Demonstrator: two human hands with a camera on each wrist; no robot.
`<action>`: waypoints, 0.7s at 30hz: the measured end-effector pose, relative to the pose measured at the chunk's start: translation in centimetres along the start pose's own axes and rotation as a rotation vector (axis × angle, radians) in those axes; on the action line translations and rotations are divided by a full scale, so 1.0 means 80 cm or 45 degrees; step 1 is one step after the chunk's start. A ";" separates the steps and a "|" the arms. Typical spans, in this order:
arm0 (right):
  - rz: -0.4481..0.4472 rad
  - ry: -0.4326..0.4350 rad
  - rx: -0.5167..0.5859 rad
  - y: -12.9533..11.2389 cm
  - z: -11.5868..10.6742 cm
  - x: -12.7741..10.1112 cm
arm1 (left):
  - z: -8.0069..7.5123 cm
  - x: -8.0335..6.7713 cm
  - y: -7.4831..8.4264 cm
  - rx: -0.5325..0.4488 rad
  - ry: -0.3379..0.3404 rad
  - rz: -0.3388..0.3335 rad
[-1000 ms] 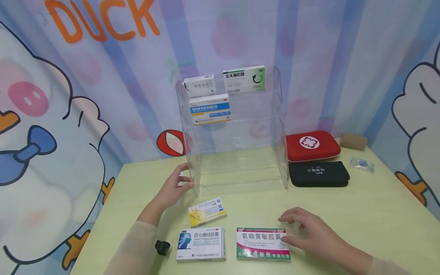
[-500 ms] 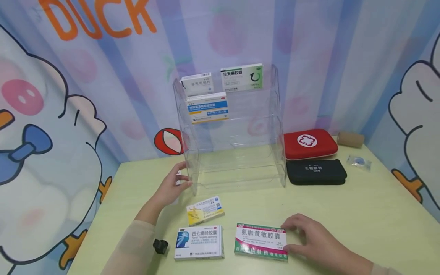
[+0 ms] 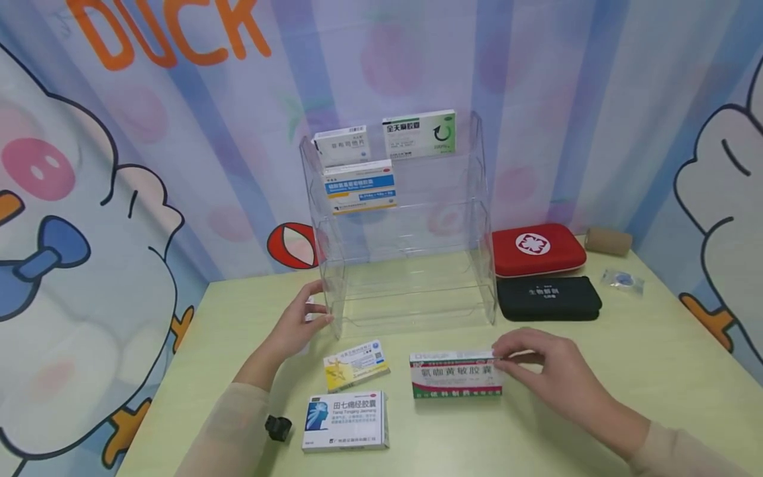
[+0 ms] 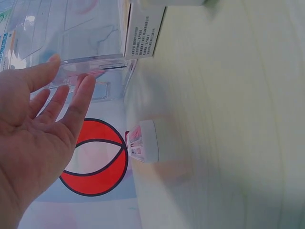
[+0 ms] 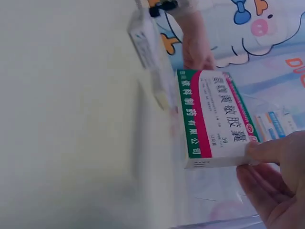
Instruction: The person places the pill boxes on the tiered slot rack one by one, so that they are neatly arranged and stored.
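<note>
One pink-and-green medicine box point(image 3: 455, 377) is pinched by its end in our right hand point(image 3: 554, 371), before the clear rack point(image 3: 411, 232). Our left hand point(image 3: 300, 322), fingers loosely extended, touches the rack's side. We judge this lifting; continuing needs steady pressure.

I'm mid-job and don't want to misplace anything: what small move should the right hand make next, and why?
Probably ease the green-and-pink box forward toward the clear rack: the right hand pinches it by one end, and the blue-striped box already sits in that rack.
</note>
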State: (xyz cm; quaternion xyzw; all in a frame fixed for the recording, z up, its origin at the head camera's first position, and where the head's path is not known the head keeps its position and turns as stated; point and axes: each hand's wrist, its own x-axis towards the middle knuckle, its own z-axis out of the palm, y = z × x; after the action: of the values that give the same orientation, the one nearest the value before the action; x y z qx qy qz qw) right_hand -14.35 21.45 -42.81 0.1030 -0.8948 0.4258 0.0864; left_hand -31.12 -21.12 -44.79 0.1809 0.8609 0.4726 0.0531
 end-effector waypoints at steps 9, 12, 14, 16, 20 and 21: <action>-0.414 0.396 -0.087 -0.040 -0.061 0.113 | 0.000 -0.001 0.001 -0.004 0.001 -0.012; -0.472 0.476 -0.045 -0.056 -0.079 0.155 | 0.000 -0.001 0.001 0.002 0.002 -0.011; -0.475 0.515 -0.010 -0.069 -0.090 0.181 | 0.000 -0.001 0.001 0.004 0.002 -0.012; -0.477 0.563 0.021 -0.079 -0.099 0.206 | 0.000 0.000 0.002 0.014 0.000 -0.004; -0.479 0.681 0.083 -0.091 -0.116 0.247 | 0.000 -0.002 0.005 0.019 -0.003 -0.001; -0.490 0.710 0.086 -0.092 -0.119 0.256 | 0.000 -0.002 0.006 0.019 -0.005 0.001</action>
State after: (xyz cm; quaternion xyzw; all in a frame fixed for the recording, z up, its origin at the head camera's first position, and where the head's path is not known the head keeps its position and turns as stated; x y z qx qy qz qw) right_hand -31.52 22.11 -26.47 0.1522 -0.7862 0.4429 0.4031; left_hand -30.83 -20.98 -44.37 0.1827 0.8642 0.4658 0.0533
